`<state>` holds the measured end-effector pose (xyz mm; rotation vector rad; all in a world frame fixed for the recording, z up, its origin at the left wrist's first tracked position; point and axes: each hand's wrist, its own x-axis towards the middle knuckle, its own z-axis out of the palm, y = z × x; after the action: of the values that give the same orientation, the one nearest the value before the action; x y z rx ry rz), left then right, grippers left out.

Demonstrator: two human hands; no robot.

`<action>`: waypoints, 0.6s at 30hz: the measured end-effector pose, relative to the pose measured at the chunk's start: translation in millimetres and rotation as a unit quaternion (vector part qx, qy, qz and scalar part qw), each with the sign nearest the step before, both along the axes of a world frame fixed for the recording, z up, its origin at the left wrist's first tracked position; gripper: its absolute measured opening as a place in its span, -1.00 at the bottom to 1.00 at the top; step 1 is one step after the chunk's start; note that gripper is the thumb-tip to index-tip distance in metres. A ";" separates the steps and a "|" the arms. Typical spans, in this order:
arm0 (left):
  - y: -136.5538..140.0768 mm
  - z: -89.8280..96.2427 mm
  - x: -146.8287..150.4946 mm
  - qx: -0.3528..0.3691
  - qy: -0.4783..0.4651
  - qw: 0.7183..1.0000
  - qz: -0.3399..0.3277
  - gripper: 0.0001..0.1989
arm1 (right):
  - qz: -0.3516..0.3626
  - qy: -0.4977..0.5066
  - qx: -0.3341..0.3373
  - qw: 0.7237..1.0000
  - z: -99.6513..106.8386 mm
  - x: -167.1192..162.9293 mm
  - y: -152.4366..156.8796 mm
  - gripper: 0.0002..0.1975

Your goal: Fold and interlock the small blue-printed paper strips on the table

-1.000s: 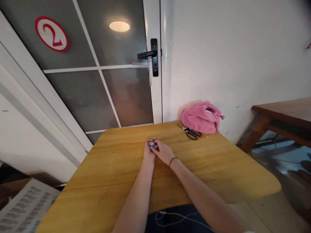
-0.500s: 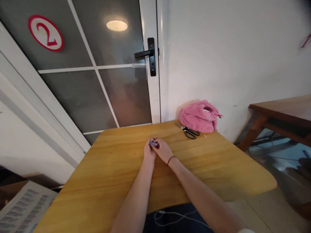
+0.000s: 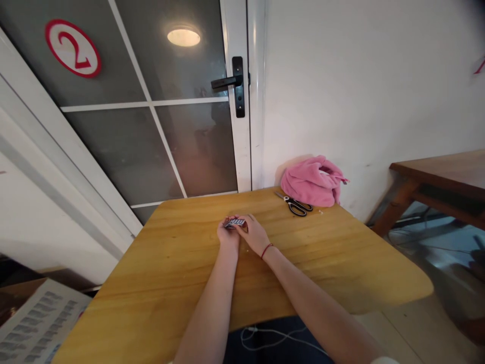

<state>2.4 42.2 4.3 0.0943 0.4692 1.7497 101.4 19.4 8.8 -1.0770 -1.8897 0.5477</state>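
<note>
Over the middle of the wooden table point(image 3: 182, 253), a small flat dark-blue piece with a row of white marks point(image 3: 237, 222) is held between both hands. My left hand point(image 3: 226, 234) supports it from the left, with its fingers curled round that end. On the right side, my right hand point(image 3: 255, 235) grips it with thumb and fingers; a thin red cord circles that wrist. What kind of thing it is cannot be made out at this size. Both hands are close together, just above the tabletop.
Black-handled scissors point(image 3: 296, 206) lie at the back right, beside a bunched pink plush cloth or bag point(image 3: 312, 180). A glazed door point(image 3: 197, 146) and wall border the table's far edge. A printed box point(image 3: 41, 318) stands low left. A white cable point(image 3: 265, 339) lies across my lap.
My left hand has shifted slightly left and opened a little, and more of the marked face of the piece shows. My right hand has stayed nearly in place.
</note>
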 end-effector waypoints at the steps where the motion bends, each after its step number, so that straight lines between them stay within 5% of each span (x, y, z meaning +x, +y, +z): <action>1: 0.5 0.8 -2.6 -0.006 -0.013 1.000 0.012 -0.66 | 0.000 0.000 0.006 1.000 1.0 0.2 -0.5 -0.75; 9: 7.5 2.3 -12.3 -0.040 -0.049 0.998 0.023 -0.66 | -0.012 0.021 0.039 0.999 9.8 0.9 -7.1 -0.73; 18: -7.8 9.4 25.4 -0.012 -0.041 0.997 -0.066 -0.72 | -0.082 0.004 -0.024 0.996 7.2 0.7 -1.9 -0.71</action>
<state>27.8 34.4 13.7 0.0350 0.4135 1.6126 102.1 17.5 16.0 -1.2456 -1.7694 0.5052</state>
